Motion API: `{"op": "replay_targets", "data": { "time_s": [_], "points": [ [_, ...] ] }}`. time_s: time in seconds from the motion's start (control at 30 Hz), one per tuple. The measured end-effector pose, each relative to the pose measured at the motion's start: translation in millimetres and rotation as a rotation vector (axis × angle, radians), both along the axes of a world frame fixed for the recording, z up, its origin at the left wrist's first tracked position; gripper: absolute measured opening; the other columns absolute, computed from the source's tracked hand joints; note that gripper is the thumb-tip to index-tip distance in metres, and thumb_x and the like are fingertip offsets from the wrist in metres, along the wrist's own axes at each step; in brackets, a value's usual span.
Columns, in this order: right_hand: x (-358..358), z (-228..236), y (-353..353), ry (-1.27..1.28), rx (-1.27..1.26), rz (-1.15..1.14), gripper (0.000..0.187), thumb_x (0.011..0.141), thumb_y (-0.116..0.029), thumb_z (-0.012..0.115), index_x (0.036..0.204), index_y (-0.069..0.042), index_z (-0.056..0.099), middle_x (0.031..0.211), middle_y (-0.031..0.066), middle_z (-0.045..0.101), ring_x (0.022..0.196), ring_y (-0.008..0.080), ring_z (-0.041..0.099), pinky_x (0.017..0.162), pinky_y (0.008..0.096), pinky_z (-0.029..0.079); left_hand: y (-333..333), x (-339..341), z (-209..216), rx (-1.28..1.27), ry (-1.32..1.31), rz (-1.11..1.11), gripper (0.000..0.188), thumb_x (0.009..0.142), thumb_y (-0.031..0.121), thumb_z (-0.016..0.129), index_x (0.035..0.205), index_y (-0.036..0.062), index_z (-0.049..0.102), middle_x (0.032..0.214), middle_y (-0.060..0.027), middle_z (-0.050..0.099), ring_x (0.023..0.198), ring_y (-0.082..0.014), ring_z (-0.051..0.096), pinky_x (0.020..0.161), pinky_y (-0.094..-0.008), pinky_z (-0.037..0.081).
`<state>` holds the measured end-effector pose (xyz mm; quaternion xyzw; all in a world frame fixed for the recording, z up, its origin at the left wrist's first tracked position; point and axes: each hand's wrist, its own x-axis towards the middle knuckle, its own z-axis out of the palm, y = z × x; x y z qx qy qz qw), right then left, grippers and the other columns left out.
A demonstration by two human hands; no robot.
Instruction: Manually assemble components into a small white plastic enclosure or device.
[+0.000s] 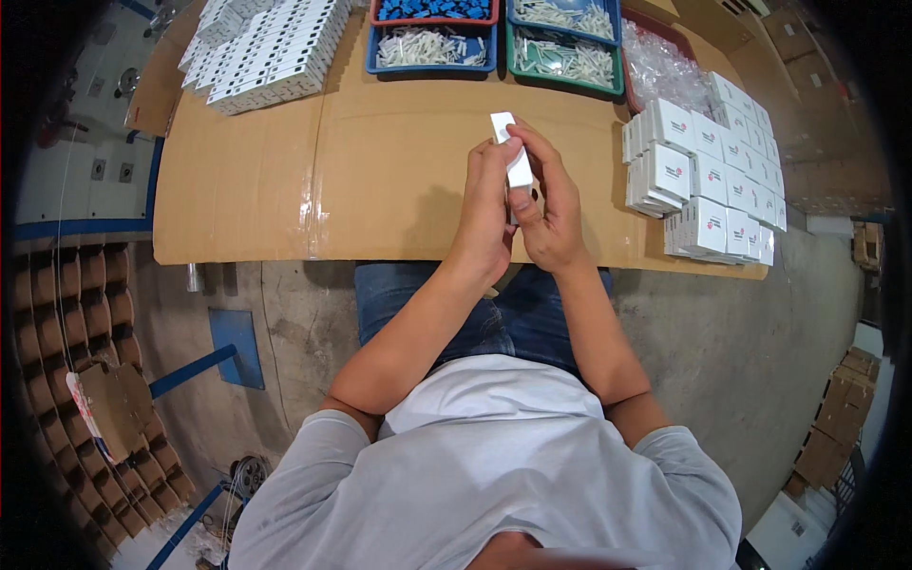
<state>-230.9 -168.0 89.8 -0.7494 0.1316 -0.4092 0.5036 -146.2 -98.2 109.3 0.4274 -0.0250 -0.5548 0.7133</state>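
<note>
Closest to us, we have the white shirt (513, 427), then the blue jeans (399, 294) at the near edge of the cardboard-covered surface (380, 180). And here are the hands, close together over that surface! We see the left hand (484, 204) and the right hand (558, 209) both closed around one slim white box (519, 174), tilted, its top end poking out past the fingers. The right thumb presses low on the box; the left thumb lies higher up.

Over to the right, we spot a stack of small white boxes (708, 176) with printed faces, well apart from the hands. Farther out, we get a blue tray (432, 71) and, just beside it, a green tray (570, 88), both full of small white pieces. Behind the blue one, we find a red tray (435, 21) of blue pieces; far left, more white cartons (275, 66) in rows.
</note>
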Motion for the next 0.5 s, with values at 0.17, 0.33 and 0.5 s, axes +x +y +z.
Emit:
{"op": "replay_targets", "data": {
  "time_s": [0.17,0.33,0.5],
  "points": [
    [-1,-1,-2,-0.087,-0.078,-0.046,0.065,0.098,-0.047,0.061,0.143,-0.001,0.049,0.151,0.0244,0.047,0.13,0.0339,0.056,0.099,0.0391,0.048,2,-6,18,-0.063,-0.191,-0.016,0.053,0.095,0.042,0.061,0.134,0.0112,0.046,0.111,-0.0056,0.056,0.091,-0.0146,0.059,0.076,-0.028,0.052],
    [-4,-5,-4,-0.156,-0.13,-0.06,0.066,0.098,-0.047,0.059,0.142,0.001,0.048,0.151,0.0291,0.044,0.133,0.0375,0.053,0.102,0.0406,0.047,1,-9,20,-0.074,-0.26,-0.02,0.052,0.096,0.037,0.058,0.138,0.0112,0.042,0.11,-0.0045,0.054,0.089,-0.0117,0.056,0.074,-0.0259,0.05],
    [-3,-8,-7,-0.166,-0.204,-0.08,0.064,0.1,-0.048,0.054,0.141,0.001,0.05,0.149,0.0306,0.047,0.133,0.0413,0.053,0.105,0.0431,0.046,-1,-12,19,-0.064,-0.331,-0.007,0.05,0.097,0.035,0.055,0.138,0.0111,0.042,0.109,-0.0037,0.054,0.09,-0.0107,0.055,0.074,-0.0252,0.049]
  ]
}}
